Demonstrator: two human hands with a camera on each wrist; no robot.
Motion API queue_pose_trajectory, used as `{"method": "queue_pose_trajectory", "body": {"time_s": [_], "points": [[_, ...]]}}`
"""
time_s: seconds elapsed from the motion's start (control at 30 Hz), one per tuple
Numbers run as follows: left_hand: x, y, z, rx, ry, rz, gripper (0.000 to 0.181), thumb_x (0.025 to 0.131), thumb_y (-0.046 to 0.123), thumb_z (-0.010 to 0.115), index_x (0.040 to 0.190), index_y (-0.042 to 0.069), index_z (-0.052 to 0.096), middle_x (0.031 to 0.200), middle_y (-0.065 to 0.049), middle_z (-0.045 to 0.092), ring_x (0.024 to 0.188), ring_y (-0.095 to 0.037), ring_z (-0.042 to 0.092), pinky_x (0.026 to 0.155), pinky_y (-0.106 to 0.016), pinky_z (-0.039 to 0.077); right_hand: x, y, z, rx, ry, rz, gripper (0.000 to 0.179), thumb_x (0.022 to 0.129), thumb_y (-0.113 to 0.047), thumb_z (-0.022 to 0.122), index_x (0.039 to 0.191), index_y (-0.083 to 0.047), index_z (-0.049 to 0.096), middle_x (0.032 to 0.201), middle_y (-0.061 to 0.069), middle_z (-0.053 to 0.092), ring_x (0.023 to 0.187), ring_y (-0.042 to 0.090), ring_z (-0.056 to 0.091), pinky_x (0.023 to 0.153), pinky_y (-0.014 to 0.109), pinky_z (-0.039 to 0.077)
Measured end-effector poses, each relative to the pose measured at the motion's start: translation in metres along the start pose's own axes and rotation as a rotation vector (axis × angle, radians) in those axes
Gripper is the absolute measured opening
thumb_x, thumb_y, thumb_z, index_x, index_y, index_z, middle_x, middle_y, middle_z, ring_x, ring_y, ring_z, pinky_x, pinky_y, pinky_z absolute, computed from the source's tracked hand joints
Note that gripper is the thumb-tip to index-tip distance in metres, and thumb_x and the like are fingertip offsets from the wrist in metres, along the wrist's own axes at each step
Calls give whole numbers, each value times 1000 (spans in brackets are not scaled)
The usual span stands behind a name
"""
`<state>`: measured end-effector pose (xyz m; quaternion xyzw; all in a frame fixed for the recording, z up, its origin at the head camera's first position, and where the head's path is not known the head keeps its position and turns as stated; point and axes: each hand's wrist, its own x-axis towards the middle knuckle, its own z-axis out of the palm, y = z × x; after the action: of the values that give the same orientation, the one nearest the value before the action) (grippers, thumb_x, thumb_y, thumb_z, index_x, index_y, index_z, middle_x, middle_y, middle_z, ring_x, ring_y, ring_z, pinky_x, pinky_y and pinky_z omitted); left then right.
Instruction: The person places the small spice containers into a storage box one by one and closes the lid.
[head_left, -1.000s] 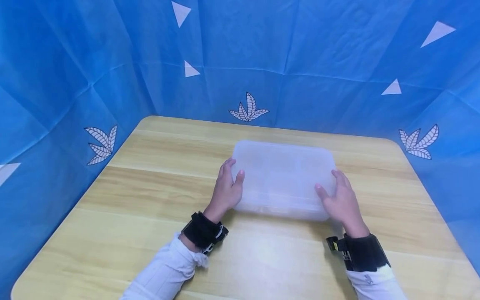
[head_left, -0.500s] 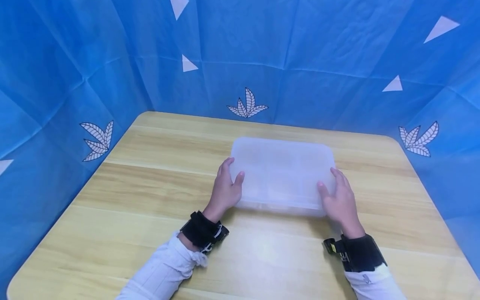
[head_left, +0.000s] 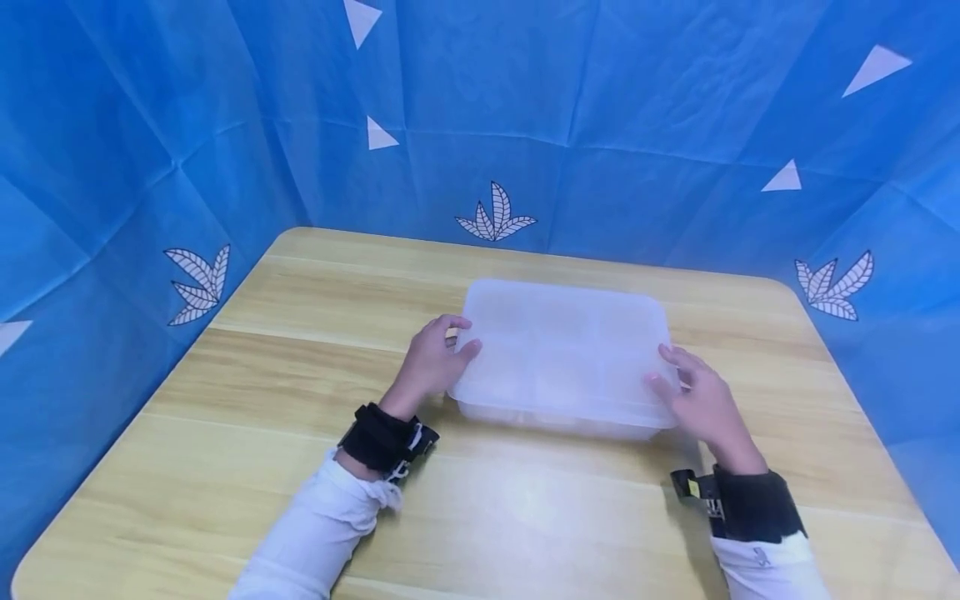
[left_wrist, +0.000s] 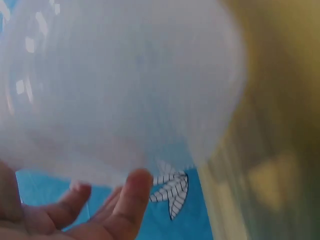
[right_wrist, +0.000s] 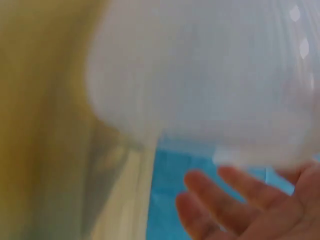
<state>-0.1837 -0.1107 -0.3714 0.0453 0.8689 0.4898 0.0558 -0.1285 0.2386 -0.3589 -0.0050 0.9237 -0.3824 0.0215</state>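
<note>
A frosted, translucent plastic box [head_left: 558, 354] with its lid on sits towards the back of the table, right of the middle. Faint compartments show through the lid. At the box's left side is my left hand [head_left: 433, 357], its thumb and fingertips right at the lid's rim, with a gap beside the palm. My right hand [head_left: 701, 396] is at the opposite side, thumb and fingertips near the rim. Loosely bent fingers [left_wrist: 127, 205] appear below the box wall in the left wrist view. In the right wrist view, the fingers [right_wrist: 220, 202] are spread and relaxed beside the wall.
The box stands on a light wooden table [head_left: 285, 367] with rounded corners. A blue curtain [head_left: 637, 100] with white triangles and leaf prints surrounds the table at the back and sides. Black straps [head_left: 382, 437] sit on both wrists.
Both hands have moved outward from the box's sides, left hand to the left and right hand to the right, loosening from it. The box stays in about the same place.
</note>
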Motion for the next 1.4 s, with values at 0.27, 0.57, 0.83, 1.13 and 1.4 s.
{"method": "queue_pose_trajectory", "body": {"time_s": [0.27, 0.57, 0.83, 1.13, 1.4], "points": [[20, -15, -15, -156, -145, -60, 35, 94, 17, 64, 126, 12, 52, 142, -8, 44, 132, -31, 43, 104, -47, 40, 16, 22, -14, 287, -73, 12, 54, 103, -35, 46, 130, 11, 49, 140, 26, 44, 125, 28, 46, 105, 48, 38], [44, -31, -10, -301, -206, 31, 47, 95, 28, 63, 140, 24, 49, 156, -6, 27, 140, -33, 29, 110, -53, 28, 47, 31, -13, 511, -118, -32, 63, 104, -36, 41, 151, 1, 20, 148, 23, 30, 127, 12, 41, 107, 29, 37], [62, -38, 7, -336, -237, 132, 45, 96, 32, 61, 139, 20, 52, 154, -2, 31, 143, -32, 21, 115, -46, 19, 69, 47, -5, 687, -219, -45, 59, 105, -38, 35, 150, -2, 19, 126, -3, 45, 111, 5, 51, 89, 20, 47], [73, -32, 6, -372, -207, 76, 35, 96, 28, 61, 130, 20, 58, 150, 0, 37, 142, -27, 24, 112, -52, 23, 90, 46, -4, 706, -197, -6, 34, 103, -43, 36, 128, -21, 38, 118, 0, 48, 103, 11, 53, 82, 23, 50], [80, -30, 3, -339, -204, 78, 31, 98, 26, 58, 128, 19, 56, 151, -1, 36, 143, -26, 21, 115, -51, 17, 96, 45, -5, 730, -179, 27, 30, 103, -42, 40, 126, -23, 42, 115, -1, 52, 99, 12, 56, 78, 25, 52]]}}
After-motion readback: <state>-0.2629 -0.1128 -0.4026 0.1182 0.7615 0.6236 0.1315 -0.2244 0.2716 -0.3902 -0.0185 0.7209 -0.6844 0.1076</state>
